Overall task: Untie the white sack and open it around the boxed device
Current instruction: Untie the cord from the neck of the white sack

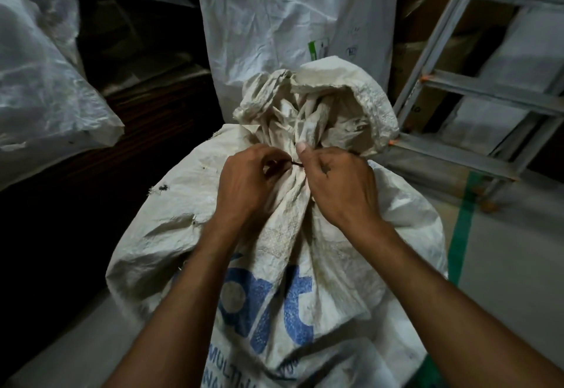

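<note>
Storeroom floor (503,265) beside a ladder (488,93): sack (274,250) is standing upright at centre, its long axis vertical and its gathered neck pointing up and away. At the neck, left hand (244,180) is pinching the dark tie (295,164) between curled fingers, while right hand (338,186) is gripping the bunched cloth, thumb pressing it.

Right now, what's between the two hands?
In the head view, a thin dark tie spans the gap between left hand and right hand, across the bunched neck of the white sack.
</note>
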